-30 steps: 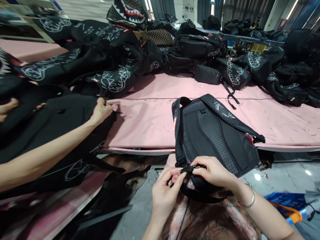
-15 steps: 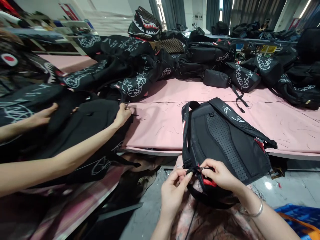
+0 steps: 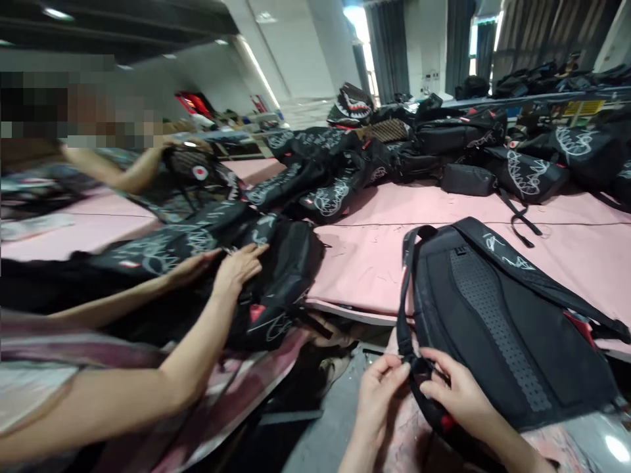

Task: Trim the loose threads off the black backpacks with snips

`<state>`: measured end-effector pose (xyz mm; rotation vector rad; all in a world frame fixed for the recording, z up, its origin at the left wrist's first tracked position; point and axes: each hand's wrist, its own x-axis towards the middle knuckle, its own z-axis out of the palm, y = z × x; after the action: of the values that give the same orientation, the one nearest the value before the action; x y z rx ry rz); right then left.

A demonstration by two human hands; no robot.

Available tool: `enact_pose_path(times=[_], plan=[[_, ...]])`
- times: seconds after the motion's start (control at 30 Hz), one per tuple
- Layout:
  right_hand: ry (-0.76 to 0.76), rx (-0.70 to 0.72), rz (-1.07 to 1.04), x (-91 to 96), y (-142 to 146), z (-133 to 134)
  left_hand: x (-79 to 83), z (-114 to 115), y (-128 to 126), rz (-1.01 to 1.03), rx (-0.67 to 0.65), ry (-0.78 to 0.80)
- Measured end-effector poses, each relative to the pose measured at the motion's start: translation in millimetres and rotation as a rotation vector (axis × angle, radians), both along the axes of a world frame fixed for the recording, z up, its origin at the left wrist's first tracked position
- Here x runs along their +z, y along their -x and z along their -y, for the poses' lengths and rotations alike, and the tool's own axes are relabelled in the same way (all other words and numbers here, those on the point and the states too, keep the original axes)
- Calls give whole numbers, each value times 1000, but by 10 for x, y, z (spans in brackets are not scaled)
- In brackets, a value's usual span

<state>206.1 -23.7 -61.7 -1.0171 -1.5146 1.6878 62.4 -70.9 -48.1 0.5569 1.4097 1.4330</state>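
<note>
A black backpack (image 3: 497, 322) lies with its back panel up, partly on the table and reaching over its front edge toward me. Its panel has a dotted mesh strip, and white scribble marks one shoulder strap. At the near left corner, my left hand (image 3: 379, 394) pinches the black webbing strap (image 3: 405, 335) between thumb and fingers. My right hand (image 3: 458, 387) is closed on the same strap just to the right, by a dark adjuster. Its fingers partly hide that spot, and a bit of red fabric shows below.
At left, a co-worker's hands (image 3: 236, 269) rest on another black backpack (image 3: 290, 263). Many printed black bags line the far side of the pink table (image 3: 359, 263). A small black pouch (image 3: 467, 180) and loose straps lie ahead. Grey floor shows below.
The view has swung left, so my backpack sits farther right in it. My hands stay at the strap. The co-worker's hands have come together on their bag.
</note>
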Motion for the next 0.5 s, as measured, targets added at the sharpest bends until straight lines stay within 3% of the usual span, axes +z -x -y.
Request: enact_pose_path(times=[0.17,0.3,0.4,0.5], plan=[[-109,43,76,-90,42,18,-34,49,-31,-307,34,-90],[-142,-9,136,-262,-10,-21,-147,95,-122,-883,29,-235],[-106,-36,165,-383,-57,-55,-252,118,-228,-1236,136,-376],[-48,-18,208,-458,-96,-95,-305,112,-314,-1381,254,-386]])
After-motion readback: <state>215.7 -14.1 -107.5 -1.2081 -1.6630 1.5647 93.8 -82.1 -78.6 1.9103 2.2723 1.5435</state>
